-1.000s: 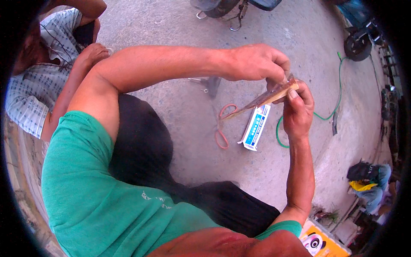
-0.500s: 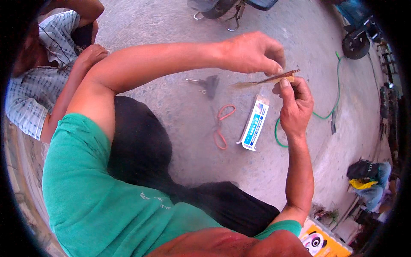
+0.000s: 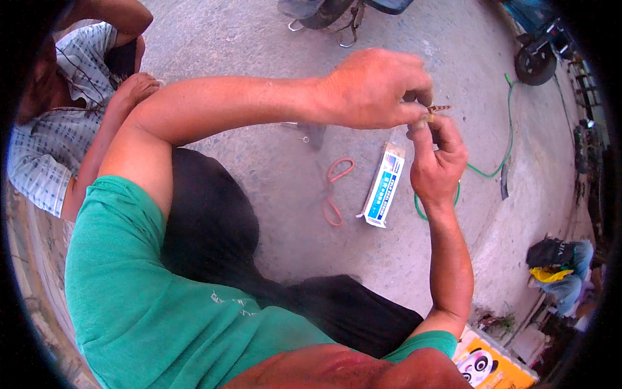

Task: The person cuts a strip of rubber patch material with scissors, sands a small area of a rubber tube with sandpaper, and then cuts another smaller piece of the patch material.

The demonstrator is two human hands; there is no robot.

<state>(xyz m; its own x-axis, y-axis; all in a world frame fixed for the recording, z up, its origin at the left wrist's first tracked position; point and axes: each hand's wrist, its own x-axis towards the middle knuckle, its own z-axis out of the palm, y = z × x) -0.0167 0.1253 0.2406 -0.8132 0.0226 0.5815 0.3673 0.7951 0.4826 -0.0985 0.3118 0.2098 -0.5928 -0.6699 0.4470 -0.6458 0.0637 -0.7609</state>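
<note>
My left hand reaches across from the left, its thumb and fingers closed on a thin brown ridged strip. From below, my right hand pinches the same piece between thumb and forefinger; a bit of yellowish material shows there. Only the strip's right tip sticks out; the fingers cover the rest. Below the hands, an open white and blue narrow box lies on the ground. Left of it lies a reddish cord in a figure-eight. A small key lies partly behind my left forearm.
A person in a patterned shirt sits close on my left. Beyond the box runs a green hose. Vehicle wheels stand at the far right. Bags and a panda-printed orange box are on the right.
My left hand has come right and slightly down onto the strip, covering its frayed left end that showed before. My right hand has shifted slightly left.
</note>
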